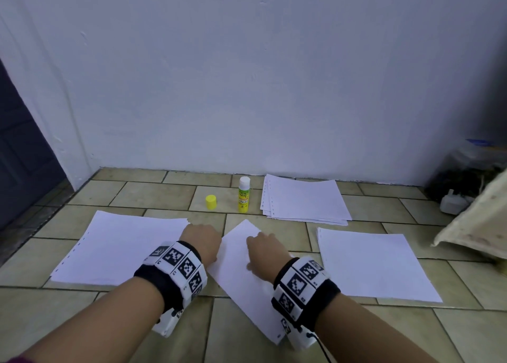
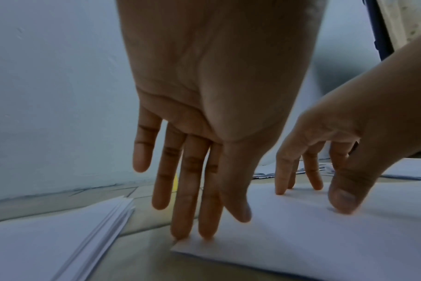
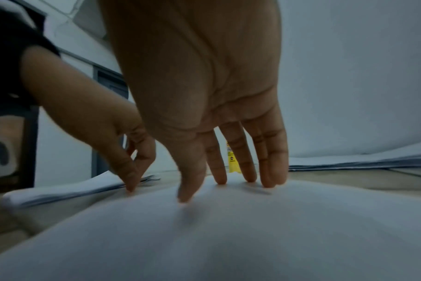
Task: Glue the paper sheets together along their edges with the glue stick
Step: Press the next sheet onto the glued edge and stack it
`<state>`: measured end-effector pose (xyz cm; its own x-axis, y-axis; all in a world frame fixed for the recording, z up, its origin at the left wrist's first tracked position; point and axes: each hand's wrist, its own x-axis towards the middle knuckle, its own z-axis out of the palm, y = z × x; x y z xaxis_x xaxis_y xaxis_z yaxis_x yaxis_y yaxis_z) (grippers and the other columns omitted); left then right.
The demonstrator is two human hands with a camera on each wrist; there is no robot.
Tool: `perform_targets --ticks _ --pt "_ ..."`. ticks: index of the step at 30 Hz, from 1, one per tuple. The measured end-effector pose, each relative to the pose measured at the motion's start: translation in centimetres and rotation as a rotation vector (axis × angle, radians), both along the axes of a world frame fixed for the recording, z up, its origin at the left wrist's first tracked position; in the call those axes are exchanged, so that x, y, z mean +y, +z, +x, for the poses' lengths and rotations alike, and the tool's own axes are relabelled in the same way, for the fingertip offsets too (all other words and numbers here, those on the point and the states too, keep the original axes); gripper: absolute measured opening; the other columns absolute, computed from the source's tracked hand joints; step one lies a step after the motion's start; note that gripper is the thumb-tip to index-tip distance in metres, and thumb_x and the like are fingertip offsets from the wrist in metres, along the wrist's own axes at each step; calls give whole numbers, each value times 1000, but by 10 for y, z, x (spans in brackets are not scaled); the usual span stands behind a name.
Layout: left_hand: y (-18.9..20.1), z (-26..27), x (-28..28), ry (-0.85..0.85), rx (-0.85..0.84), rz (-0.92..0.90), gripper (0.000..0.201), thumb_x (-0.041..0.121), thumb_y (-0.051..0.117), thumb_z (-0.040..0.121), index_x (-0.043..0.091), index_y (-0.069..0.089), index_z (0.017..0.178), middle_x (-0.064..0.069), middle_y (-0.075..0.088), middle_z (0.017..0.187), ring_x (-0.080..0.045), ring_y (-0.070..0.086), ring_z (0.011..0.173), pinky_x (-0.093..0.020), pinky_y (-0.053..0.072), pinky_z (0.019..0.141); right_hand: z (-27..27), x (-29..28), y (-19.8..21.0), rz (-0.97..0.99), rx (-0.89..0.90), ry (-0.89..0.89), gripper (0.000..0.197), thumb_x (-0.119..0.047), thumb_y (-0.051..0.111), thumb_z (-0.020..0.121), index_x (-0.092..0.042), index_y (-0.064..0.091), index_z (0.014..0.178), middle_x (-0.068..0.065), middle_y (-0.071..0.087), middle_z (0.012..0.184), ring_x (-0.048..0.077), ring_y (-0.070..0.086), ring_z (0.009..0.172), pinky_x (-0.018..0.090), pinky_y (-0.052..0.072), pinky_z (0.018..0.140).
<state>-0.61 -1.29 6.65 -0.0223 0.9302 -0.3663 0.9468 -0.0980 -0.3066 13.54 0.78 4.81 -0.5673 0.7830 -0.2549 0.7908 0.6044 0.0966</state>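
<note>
On the tiled floor (image 1: 170,343), between the left paper stack (image 1: 120,250) and the right paper stack (image 1: 375,264), a single sheet (image 1: 244,277) lies skewed, its edges clear of both with bare tile on each side. The left hand (image 1: 203,242) sets straight fingertips (image 2: 206,231) on its left edge and the right hand (image 1: 264,253) presses extended fingers (image 3: 250,171) on its top; neither grasps it. Beyond the hands, well apart, the uncapped glue stick (image 1: 243,195) stands upright beside its yellow cap (image 1: 211,202), with a third stack (image 1: 304,199) just right of it by the wall (image 1: 247,74).
</note>
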Motion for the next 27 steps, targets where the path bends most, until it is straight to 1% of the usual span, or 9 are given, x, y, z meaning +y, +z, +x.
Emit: perform_targets --ticks 2,5,7,10,12,14,17,22,27 --pt "-5 -3 -2 19 -38 4 40 33 58 93 12 53 126 -6 53 127 -22 51 118 -29 39 88 -7 -5 -1 6 -34 49 35 -25 55 95 -1 47 120 15 55 119 30 50 111 35 36 92" --pt "-11 -9 -2 -22 -182 25 68 35 70 84 10 37 138 -8 36 142 -23 36 132 -35 40 102 -13 -6 -2 -14 -6 75 26 -10 52 95 0 46 118 18 52 120 32 51 109 33 32 80" --pt "-13 -13 -3 -31 -248 -9 89 39 73 81 8 22 148 -8 14 157 -23 18 144 -38 30 113 -14 -7 -1 -61 76 52 25 1 45 93 0 45 119 20 48 122 35 49 110 33 32 76" --pt "-20 -17 -5 11 -232 -115 109 52 66 83 1 -1 152 -11 -9 161 -21 -3 149 -37 15 120 -18 -8 0 -124 135 32 32 5 43 92 1 43 123 20 45 126 36 47 114 38 41 86" --pt "-27 -18 -6 35 -226 -152 111 57 60 85 -1 -9 150 -14 -13 160 -21 -6 149 -37 12 120 -23 -8 -2 -167 121 8 39 3 47 91 2 39 130 20 40 135 34 41 125 39 39 98" --pt "-30 -18 -6 45 -230 -162 112 59 58 85 -1 -11 150 -14 -14 160 -21 -7 149 -37 12 120 -30 -7 -6 -212 89 21 62 -3 54 90 3 23 143 20 22 152 31 23 141 41 27 113" --pt "-28 -15 -4 44 -216 -180 110 60 56 86 0 -11 151 -12 -13 160 -20 -8 149 -38 12 120 -37 -6 -5 -315 82 48 83 -8 57 91 0 1 151 14 0 160 25 5 148 39 12 119" --pt "-26 -15 -6 62 -230 -180 111 59 57 86 0 -13 150 -11 -17 159 -21 -1 149 -39 18 118 -15 1 6 -341 103 -20 66 -10 42 95 -3 9 151 10 1 160 23 14 146 35 14 117" --pt "-31 -20 -4 58 -247 -188 110 60 55 86 1 -13 150 -10 -19 159 -18 -10 148 -43 17 119 31 18 8 -346 134 -198 63 -18 39 96 -5 11 152 6 9 160 24 24 143 35 21 116"
